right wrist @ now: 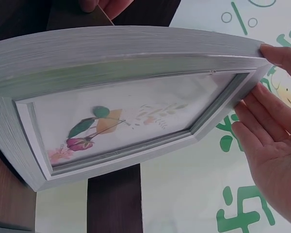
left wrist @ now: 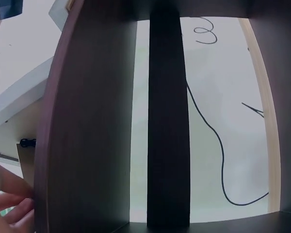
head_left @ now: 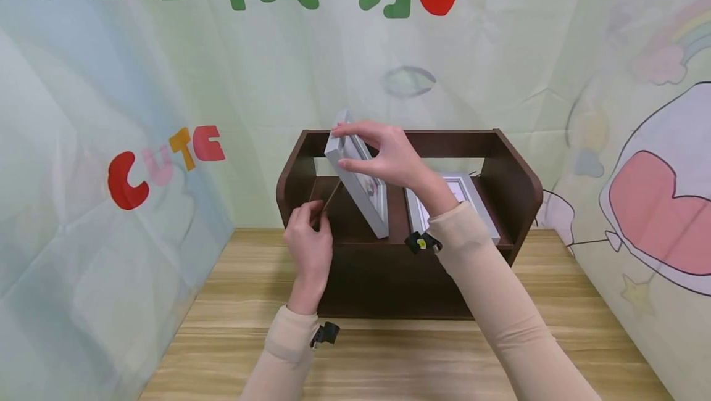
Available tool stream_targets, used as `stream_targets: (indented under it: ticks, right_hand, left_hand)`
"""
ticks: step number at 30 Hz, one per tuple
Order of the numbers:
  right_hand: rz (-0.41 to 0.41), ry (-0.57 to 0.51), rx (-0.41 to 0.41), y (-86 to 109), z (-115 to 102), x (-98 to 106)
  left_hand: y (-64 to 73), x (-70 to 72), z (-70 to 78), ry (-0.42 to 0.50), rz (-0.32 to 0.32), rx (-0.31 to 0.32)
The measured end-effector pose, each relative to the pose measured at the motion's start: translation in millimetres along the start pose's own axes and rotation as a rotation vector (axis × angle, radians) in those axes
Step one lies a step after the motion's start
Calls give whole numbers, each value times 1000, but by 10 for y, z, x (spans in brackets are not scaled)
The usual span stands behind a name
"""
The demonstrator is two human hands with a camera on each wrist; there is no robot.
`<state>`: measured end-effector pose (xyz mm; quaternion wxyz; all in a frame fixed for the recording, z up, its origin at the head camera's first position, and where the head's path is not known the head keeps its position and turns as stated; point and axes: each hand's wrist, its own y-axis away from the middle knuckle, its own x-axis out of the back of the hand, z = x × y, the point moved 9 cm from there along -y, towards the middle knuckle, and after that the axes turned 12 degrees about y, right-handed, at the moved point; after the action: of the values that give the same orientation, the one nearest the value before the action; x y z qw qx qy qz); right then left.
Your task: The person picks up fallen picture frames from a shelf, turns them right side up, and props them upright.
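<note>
A grey picture frame (head_left: 358,188) stands tilted on the dark brown shelf (head_left: 355,256), its lower end near the shelf's front edge. My right hand (head_left: 383,154) grips its upper end between thumb and fingers. Pressed flowers (right wrist: 94,128), among them a pink rosebud, show inside the frame in the right wrist view. Behind the frame, my left hand (head_left: 309,234) pinches the thin brown stand leg (head_left: 332,196) that angles out from its back. The left wrist view shows the leg's black hinge (left wrist: 28,142) and the left fingers (left wrist: 14,199), partly hidden by the shelf's side panel.
A second grey frame (head_left: 484,206) lies face up on the right of the shelf, partly behind my right forearm. Raised side panels (head_left: 513,191) and a back rail (head_left: 444,144) bound the shelf. It stands on a wood-grain table (head_left: 389,358) before a printed cloth backdrop (head_left: 266,80).
</note>
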<state>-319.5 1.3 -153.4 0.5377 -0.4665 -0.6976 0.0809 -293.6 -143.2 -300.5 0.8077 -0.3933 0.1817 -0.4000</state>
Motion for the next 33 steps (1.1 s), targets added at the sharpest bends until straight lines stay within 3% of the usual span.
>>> stream_targets:
  ticks: [7, 14, 24, 29, 33]
  right_hand:
    - [-10, 9, -7, -16, -8, -27]
    - [15, 46, 60, -72, 308, -133]
    - [35, 112, 128, -39, 271, -97]
    - [31, 37, 88, -3, 254, -27]
    - [13, -14, 1, 33, 246, 54]
  left_hand:
    - [-3, 16, 21, -55, 7, -36]
    - [-1, 13, 20, -64, -4, -41]
    - [19, 5, 6, -49, -31, -16]
    - [32, -2, 37, -65, -43, -27]
    - [29, 12, 136, -62, -32, -83]
